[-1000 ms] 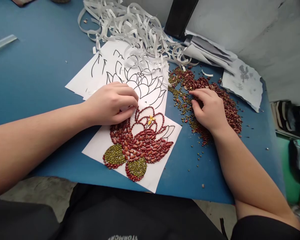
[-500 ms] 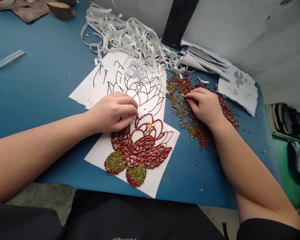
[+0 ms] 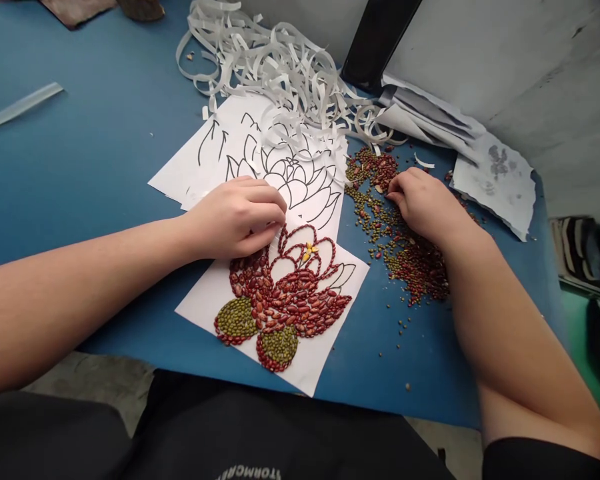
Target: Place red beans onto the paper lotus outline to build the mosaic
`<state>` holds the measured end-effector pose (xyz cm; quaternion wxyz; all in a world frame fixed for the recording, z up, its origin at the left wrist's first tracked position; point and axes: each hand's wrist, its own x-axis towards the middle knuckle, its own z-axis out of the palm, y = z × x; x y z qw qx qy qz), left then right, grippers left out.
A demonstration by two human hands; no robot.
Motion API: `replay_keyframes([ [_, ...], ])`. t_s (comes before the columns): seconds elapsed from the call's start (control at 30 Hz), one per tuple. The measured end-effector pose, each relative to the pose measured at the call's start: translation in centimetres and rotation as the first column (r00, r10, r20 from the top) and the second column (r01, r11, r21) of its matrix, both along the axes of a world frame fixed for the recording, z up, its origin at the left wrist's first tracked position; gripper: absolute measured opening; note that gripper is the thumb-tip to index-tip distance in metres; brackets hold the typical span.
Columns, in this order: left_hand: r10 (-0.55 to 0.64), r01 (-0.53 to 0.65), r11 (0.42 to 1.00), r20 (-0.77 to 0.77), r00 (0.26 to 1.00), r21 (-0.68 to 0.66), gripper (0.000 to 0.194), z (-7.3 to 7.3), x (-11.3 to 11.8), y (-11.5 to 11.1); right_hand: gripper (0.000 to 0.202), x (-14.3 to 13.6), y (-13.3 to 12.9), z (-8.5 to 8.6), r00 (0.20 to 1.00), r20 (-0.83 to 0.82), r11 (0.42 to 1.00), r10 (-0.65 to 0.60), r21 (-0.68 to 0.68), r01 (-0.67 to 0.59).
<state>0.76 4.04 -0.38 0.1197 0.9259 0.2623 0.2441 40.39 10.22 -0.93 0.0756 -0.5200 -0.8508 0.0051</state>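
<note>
My left hand point(image 3: 245, 217) rests over the upper left of a white sheet point(image 3: 200, 307), fingers curled with the tips together. Whatever lies between those tips is hidden. On this sheet a flower picture is laid in red beans point(image 3: 300, 300), with two patches of green mung beans point(image 3: 237, 318) at the bottom and small yellow pieces point(image 3: 310, 251) near the top. My right hand point(image 3: 427, 203) is at the loose bean pile point(image 3: 415, 267) to the right, thumb and fingers pinched together. I cannot make out what is in that pinch.
Behind the bean picture lies a sheet with a black line-drawn flower point(image 3: 295, 190). Curled white paper strips point(image 3: 280, 73) heap against the wall, beside a black post point(image 3: 377, 47). Torn papers point(image 3: 495, 180) lie at the back right. A pale strip point(image 3: 23, 107) is on the left.
The view has shifted slightly, so the scene sits further right. My right thumb and fingers have drawn closer together at the bean pile. My left hand stays on the sheet.
</note>
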Motion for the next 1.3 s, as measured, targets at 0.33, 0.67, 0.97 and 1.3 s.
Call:
replay_keyframes([
  [0.33, 0.007, -0.007, 1.0, -0.002, 1.0, 0.02, 0.022, 0.0, 0.1, 0.0, 0.009, -3.0, -5.5, 2.1, 0.974, -0.149, 0.984, 0.173, 0.073, -0.163],
  [0.67, 0.036, -0.036, 0.999, 0.002, 0.999, -0.034, 0.021, -0.1, 0.2, 0.1, 0.019, -6.4, -12.2, 1.6, 0.816, -0.083, 0.813, 0.572, 0.187, -0.551],
  [0.97, 0.048, -0.049, 0.997, -0.027, 0.998, -0.051, 0.022, -0.1, 0.3, 0.1, 0.02, -6.9, -12.0, 0.9, 0.802, -0.092, 0.802, 0.591, 0.176, -0.571],
  [1.3, 0.037, -0.037, 0.999, -0.031, 0.999, -0.014, 0.024, -0.2, 0.3, 0.0, 0.02, -5.9, -12.3, 1.1, 0.8, -0.27, 0.845, 0.535, 0.171, -0.507],
])
